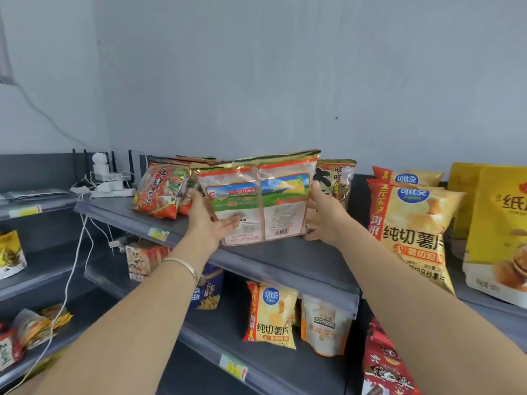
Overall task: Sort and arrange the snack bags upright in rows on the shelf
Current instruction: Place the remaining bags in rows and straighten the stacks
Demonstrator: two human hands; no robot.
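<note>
Head view: at centre frame, the gold-edged snack bag [258, 201] stands upright on the top shelf [285, 269], its printed back toward the camera. The left hand [211, 220] grips its lower left edge, thumb across the face; the right hand [322, 215] grips its right edge. A red snack bag [161, 192] leans just to the left, a brown bag [338, 178] stands behind right, and yellow potato-chip bags [410, 223] stand at right. A silver bracelet [182, 265] circles the left wrist.
</note>
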